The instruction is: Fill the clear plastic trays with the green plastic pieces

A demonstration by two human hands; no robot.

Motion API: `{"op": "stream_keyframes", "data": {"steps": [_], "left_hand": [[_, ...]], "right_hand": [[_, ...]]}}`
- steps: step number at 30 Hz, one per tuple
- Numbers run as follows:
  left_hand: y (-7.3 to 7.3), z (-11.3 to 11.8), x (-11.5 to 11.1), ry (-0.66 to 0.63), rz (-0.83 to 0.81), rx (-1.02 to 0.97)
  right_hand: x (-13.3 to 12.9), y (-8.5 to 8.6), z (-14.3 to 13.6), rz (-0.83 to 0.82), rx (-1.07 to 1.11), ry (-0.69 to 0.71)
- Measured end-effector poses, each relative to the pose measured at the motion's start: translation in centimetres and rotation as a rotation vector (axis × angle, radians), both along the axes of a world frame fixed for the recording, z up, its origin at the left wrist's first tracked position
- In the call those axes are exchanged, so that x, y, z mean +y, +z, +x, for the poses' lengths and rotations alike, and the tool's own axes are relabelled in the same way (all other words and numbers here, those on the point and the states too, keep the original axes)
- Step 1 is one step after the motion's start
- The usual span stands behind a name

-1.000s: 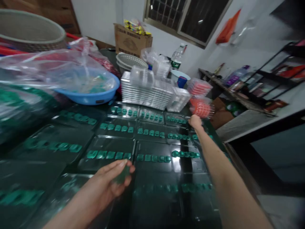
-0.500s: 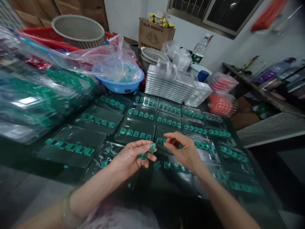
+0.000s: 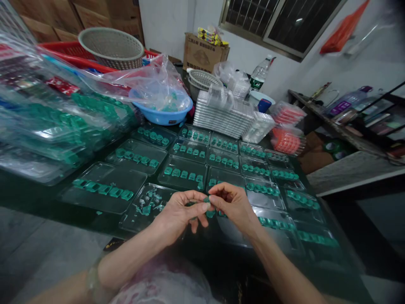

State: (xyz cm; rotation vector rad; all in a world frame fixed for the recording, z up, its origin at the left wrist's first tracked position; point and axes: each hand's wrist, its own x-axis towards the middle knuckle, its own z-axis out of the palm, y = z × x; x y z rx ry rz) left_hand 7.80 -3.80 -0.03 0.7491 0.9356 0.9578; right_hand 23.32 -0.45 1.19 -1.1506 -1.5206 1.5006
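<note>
My left hand [image 3: 186,213] is closed, thumb and forefinger pinching a small translucent green plastic piece [image 3: 206,200]. The fingertips of my right hand [image 3: 232,207] meet it there, pinched on the same piece and partly hiding it. Just below the fingers shows another green piece [image 3: 210,213]; whether it is held or lies on a tray I cannot tell. Around my hands, clear plastic trays [image 3: 186,185] each carry a row of green pieces. Left of my left hand, one tray [image 3: 129,223] holds loose green bits and pale scraps.
Stacked, plastic-wrapped trays with green pieces [image 3: 60,122] fill the left side. Behind stand a blue basin [image 3: 171,118], a grey basket [image 3: 110,46], stacked clear containers [image 3: 221,114] and a carton [image 3: 204,52]. Orange-red packs [image 3: 287,141] sit at the right, beside a shelf [image 3: 351,135].
My right hand has moved left and down to meet my left hand at the green piece; before, they were apart. The whole view has shifted slightly.
</note>
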Motion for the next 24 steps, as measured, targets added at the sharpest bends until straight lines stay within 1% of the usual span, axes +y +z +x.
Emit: {"op": "stream_keyframes", "data": {"steps": [3, 7, 10, 12, 15, 17, 18, 19, 20, 21, 24], "left_hand": [[-0.2, -0.1, -0.1, 0.016, 0.047, 0.092], [-0.9, -0.4, -0.1, 0.021, 0.112, 0.181], [-0.9, -0.8, -0.2, -0.005, 0.176, 0.283], [-0.8, -0.9, -0.4, 0.002, 0.292, 0.431], [-0.8, -0.9, -0.8, 0.07, 0.586, 0.655], [-0.9, -0.8, -0.9, 0.077, 0.705, 0.699], [-0.9, -0.8, -0.8, 0.072, 0.718, 0.696], [-0.9, -0.8, -0.7, 0.07, 0.702, 0.684], [-0.7, -0.7, -0.5, 0.06, 0.651, 0.652], [-0.6, -0.7, -0.3, 0.043, 0.562, 0.587], [0.1, -0.8, 0.3, -0.021, 0.146, 0.228]], "right_hand": [[-0.2, 0.2, -0.2, -0.026, 0.004, 0.017], [-0.2, -0.2, -0.7, -0.058, 0.021, 0.026], [-0.2, -0.5, -1.1, -0.033, -0.009, 0.006], [-0.2, -0.6, -1.3, 0.012, -0.048, -0.005], [-0.2, -0.5, -1.4, 0.1, -0.105, -0.001], [-0.2, -0.4, -1.4, 0.151, -0.128, 0.015], [-0.2, -0.3, -1.5, 0.171, -0.14, 0.025], [-0.2, -0.2, -1.5, 0.188, -0.153, 0.039], [-0.3, -0.1, -1.5, 0.203, -0.161, 0.056], [-0.4, 0.1, -1.5, 0.218, -0.163, 0.069], [-0.7, 0.6, -1.4, 0.288, -0.15, 0.072]]}}
